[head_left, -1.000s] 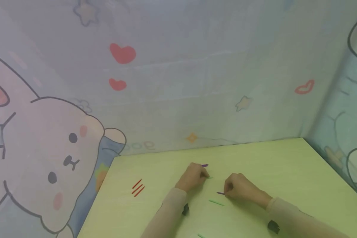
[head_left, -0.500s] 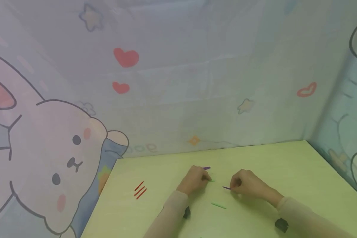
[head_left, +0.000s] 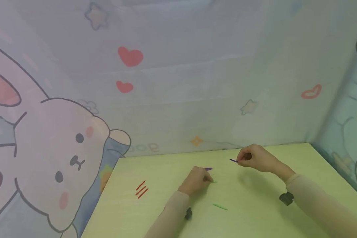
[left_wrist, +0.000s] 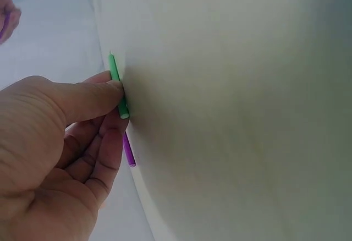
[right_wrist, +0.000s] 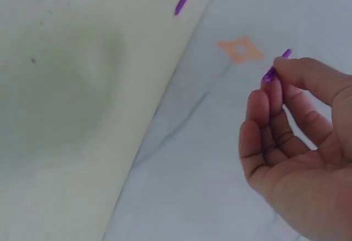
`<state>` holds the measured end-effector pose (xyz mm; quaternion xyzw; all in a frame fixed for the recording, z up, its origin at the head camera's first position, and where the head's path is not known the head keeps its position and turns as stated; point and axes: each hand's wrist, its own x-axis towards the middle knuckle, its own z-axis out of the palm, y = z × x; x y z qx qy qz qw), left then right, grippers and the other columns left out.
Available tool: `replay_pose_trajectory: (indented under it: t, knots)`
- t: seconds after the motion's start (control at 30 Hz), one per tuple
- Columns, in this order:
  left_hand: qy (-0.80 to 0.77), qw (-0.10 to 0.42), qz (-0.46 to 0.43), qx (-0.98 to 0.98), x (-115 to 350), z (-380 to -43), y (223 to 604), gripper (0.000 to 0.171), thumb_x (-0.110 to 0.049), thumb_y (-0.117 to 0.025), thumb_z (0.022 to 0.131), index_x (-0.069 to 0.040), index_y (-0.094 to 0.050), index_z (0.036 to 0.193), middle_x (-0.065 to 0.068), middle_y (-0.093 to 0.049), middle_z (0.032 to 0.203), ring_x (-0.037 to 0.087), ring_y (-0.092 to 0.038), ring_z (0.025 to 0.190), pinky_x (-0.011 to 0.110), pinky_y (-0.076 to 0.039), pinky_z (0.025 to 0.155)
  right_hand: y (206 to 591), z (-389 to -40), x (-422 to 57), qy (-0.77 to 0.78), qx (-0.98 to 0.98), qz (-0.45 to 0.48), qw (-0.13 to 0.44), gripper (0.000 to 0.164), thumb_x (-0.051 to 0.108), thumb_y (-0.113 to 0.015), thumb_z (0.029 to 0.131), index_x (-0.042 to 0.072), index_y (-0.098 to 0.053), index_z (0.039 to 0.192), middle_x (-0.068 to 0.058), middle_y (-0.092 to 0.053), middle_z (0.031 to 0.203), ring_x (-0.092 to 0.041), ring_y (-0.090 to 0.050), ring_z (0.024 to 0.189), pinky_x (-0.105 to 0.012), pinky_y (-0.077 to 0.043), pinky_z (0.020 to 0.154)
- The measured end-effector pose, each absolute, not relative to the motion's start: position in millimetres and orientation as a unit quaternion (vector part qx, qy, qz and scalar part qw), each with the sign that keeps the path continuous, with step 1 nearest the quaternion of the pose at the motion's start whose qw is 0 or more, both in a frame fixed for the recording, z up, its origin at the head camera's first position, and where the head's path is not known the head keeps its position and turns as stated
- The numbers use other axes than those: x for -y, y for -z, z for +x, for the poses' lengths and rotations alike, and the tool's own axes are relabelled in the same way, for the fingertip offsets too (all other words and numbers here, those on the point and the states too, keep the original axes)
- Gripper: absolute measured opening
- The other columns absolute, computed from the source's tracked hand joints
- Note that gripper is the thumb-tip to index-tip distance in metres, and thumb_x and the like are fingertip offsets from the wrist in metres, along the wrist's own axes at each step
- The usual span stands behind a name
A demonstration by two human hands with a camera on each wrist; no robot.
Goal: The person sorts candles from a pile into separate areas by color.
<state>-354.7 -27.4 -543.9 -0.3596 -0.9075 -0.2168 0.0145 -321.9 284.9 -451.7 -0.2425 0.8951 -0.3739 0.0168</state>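
Pinching, between thumb and fingers of the right hand (head_left: 258,159), a purple stick (right_wrist: 269,76); held up off the worktop (head_left: 166,168), near its far edge, one end jutting leftward. Pinching likewise, in the left hand (head_left: 196,181), a green stick (left_wrist: 114,69), blunt at one end and drawn to a thin point at the other; low at the worktop, cannot tell whether touching it.

For grips this fine, best to keep the pressure light, close to the middle of each shaft; best, too, to level either stick before lowering it and to part the fingers evenly. Thin and smooth, so likely to roll or skid if nudged.

Just beyond the left hand, lying on the worktop and partly hidden by it, a second purple stick (head_left: 208,169). Nearer the person, lying alone, a second green stick (head_left: 220,207). Well to the left, side by side on a slant, three red sticks (head_left: 141,190).

No container in sight; every visible stick either in fingers or directly on the worktop.
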Motion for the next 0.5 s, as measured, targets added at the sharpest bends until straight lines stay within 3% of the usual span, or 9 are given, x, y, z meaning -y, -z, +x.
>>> replay_pose_trajectory:
  t: [0.27,0.5]
  knots:
    - [0.209,0.030,-0.370,0.905,26,-358,545,0.020,0.003,-0.082,0.093,-0.013,-0.090,0.100,-0.003,-0.086,0.101,0.010,-0.080,0.102,0.017,-0.059,0.099,442,-360,-276,0.396,-0.880,-0.262,0.016,0.005,0.010,-0.080,0.104,0.014,-0.081,0.101,0.001,-0.077,0.094,-0.014,-0.067,0.081,-0.027,-0.059,0.072]
    - [0.212,0.040,-0.385,0.897,29,-362,553,0.019,0.002,-0.080,0.093,-0.013,-0.090,0.099,-0.004,-0.086,0.100,0.011,-0.080,0.102,0.021,-0.061,0.098,452,-391,-241,0.401,-0.870,-0.287,0.002,0.007,0.009,-0.079,0.104,0.014,-0.082,0.102,-0.001,-0.079,0.097,-0.020,-0.072,0.086,-0.028,-0.061,0.076]
